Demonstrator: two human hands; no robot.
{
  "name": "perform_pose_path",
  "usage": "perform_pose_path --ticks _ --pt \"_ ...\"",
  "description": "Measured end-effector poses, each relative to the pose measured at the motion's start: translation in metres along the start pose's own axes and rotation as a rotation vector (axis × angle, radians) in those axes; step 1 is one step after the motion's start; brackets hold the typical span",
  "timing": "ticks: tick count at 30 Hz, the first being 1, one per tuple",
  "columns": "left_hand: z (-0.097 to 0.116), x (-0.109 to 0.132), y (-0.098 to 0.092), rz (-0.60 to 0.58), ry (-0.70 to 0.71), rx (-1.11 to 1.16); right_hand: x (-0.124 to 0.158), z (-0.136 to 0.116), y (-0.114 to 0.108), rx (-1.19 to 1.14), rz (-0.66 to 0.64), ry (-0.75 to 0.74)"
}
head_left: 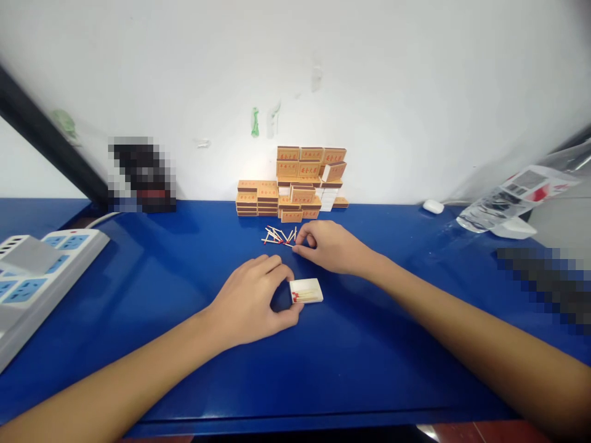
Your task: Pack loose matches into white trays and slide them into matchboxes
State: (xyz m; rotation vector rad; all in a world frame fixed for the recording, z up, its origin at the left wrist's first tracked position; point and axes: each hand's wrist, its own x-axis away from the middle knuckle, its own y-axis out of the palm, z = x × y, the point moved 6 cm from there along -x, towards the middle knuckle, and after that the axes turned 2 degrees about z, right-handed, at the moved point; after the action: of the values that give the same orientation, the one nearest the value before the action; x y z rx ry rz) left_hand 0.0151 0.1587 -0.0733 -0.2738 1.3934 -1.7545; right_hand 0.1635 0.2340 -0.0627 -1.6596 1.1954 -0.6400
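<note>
My left hand [258, 298] grips the left end of a white matchbox tray [310, 286] between thumb and forefinger, low over the blue table. Several red-tipped matches [307, 296] lie side by side in the tray, along its near side. Farther back, my right hand [325, 246] has thumb and fingertips pinched on a match [289, 245] at the right edge of a loose match pile [276, 235]. Behind the pile, many orange matchboxes [289, 168] are stacked against the wall, some turned at an angle.
A blue table [369, 357] spans the front. At left sits a white power strip [69, 271] with blue sockets; a blurred dark object [145, 175] leans on the wall. A clear plastic bottle [508, 197] lies tilted at right, near a small white case [433, 206].
</note>
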Motion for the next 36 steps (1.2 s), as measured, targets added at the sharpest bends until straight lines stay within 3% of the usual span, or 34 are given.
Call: perform_pose_path --ticks 3,6,10,13,16,21,26,30,36 --pt "-0.006 -0.001 -0.003 0.026 -0.029 -0.001 -0.003 0.006 0.003 -0.005 -0.054 0.023" --pt "-0.013 -0.002 -0.007 0.049 -0.090 -0.007 0.013 0.004 -0.008 -0.027 -0.050 -0.032" --pt "-0.018 -0.001 -0.007 0.058 -0.130 -0.002 0.038 -0.012 -0.012 -0.094 -0.153 -0.134" --pt "-0.018 0.000 -0.007 0.069 -0.117 0.003 0.044 -0.024 -0.012 -0.074 -0.133 -0.186" --pt "-0.016 0.000 -0.008 0.073 -0.103 0.009 0.036 -0.025 -0.015 -0.104 -0.036 -0.203" --pt "-0.010 0.000 -0.008 0.079 -0.048 0.020 0.000 0.000 -0.020 -0.067 0.114 -0.146" --pt "-0.009 0.002 -0.006 0.064 -0.021 0.024 -0.032 0.012 -0.007 0.047 -0.043 -0.330" --pt "-0.010 0.001 -0.006 0.071 -0.025 0.019 -0.037 0.016 -0.002 0.068 -0.149 -0.328" --pt "-0.009 0.001 -0.006 0.070 -0.028 0.012 -0.032 0.016 0.002 0.058 -0.186 -0.274"
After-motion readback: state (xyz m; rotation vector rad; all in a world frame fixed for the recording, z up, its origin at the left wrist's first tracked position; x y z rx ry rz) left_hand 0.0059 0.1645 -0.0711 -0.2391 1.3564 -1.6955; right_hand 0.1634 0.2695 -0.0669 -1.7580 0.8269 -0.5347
